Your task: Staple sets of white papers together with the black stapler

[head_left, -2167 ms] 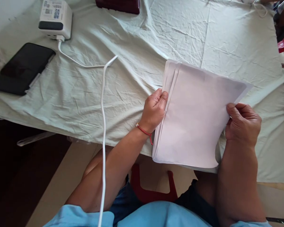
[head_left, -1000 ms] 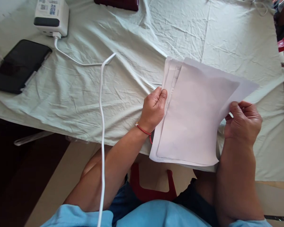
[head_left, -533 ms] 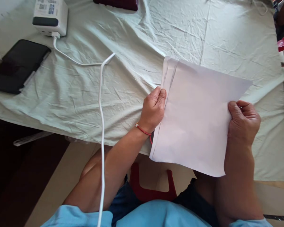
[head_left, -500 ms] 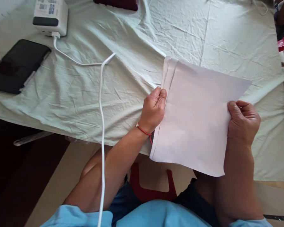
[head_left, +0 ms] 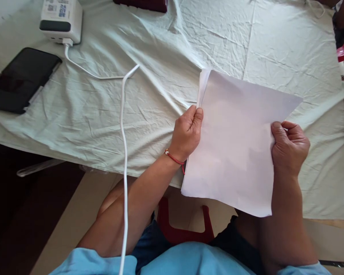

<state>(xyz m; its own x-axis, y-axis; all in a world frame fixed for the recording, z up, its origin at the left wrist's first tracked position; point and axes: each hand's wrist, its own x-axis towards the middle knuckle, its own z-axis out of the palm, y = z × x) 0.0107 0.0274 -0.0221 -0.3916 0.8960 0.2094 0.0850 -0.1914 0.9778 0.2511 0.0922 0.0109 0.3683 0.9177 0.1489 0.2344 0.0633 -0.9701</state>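
Both hands grip the paper stack [head_left: 235,141] between them: left hand [head_left: 186,133], right hand [head_left: 289,147].

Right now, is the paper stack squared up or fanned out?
Nearly squared: the paper stack, gripped by left hand and right hand, shows only slight edge offsets top-left.

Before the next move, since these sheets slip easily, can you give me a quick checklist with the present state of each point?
1. Left hand grips the left edge of the paper stack: ok.
2. Right hand grips the right edge: ok.
3. Sheets squared up: not ok, a few edges fan out at the far left corner.
4. Stack supported: not ok, its near end overhangs the cloth-covered table.
5. White cable apart from the stack: ok.
6. Black phone and white charger box well away from the stack: ok.
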